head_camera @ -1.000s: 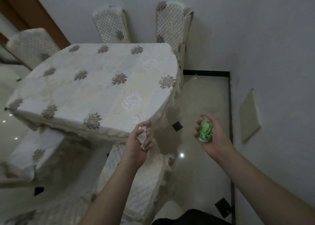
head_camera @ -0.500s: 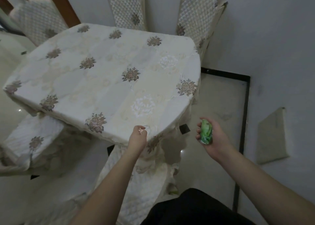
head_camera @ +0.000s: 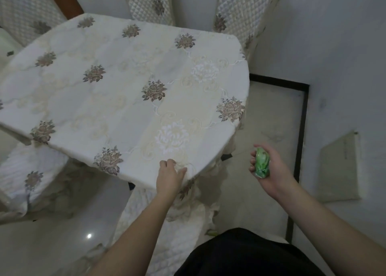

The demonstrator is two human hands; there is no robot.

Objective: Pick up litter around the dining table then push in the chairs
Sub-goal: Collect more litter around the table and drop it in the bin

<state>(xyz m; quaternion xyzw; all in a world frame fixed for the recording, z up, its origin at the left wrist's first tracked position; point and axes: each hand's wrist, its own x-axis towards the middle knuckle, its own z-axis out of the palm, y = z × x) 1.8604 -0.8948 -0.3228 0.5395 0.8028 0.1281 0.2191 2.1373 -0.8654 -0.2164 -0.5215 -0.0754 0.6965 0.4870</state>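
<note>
An embroidered cream tablecloth (head_camera: 125, 91) with brown rosettes covers the rounded tabletop; quilted chairs (head_camera: 150, 2) stand along its far edge. At the near edge the left hand (head_camera: 170, 176) pinches a small white scrap (head_camera: 180, 167). Beyond the right edge, over bare glossy floor (head_camera: 269, 112), the right hand (head_camera: 271, 171) grips a crumpled green wrapper (head_camera: 261, 165).

- Wall (head_camera: 334, 45): plain, pale.
- Flat panel (head_camera: 339, 167): leaning against the wall, low.
- Dark floor border strip (head_camera: 301, 129): running near the wall.
- Wooden frame (head_camera: 64, 2): far from the wall.
</note>
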